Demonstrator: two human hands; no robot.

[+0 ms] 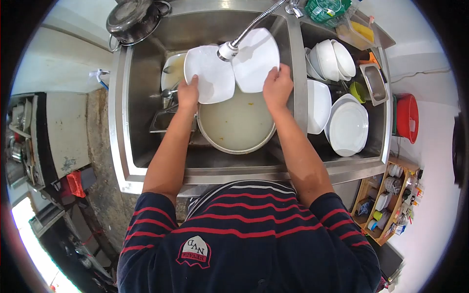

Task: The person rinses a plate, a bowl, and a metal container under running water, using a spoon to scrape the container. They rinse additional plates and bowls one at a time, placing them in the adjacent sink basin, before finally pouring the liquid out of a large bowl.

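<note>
My left hand (188, 94) grips the near edge of a white square plate (210, 78), thumb on top. In my right hand (277, 88) is a second white square plate (257, 56), pinched at its right edge. Both plates are tilted under the white tap head (227, 51), their inner edges meeting or overlapping. Beneath them a large round basin (237, 124) of cloudy water sits in the left sink, with small food bits afloat. Left of it, another white plate (172, 68) and some metal utensils (168, 94) lie in the sink, partly hidden.
In the right basin are stacked white bowls (332, 59), white plates (349, 127), a green cup (358, 91) and a metal tray (374, 84). A dark pot (133, 22) stands on the sink's back left corner. The flexible tap hose (259, 20) hangs over the divider.
</note>
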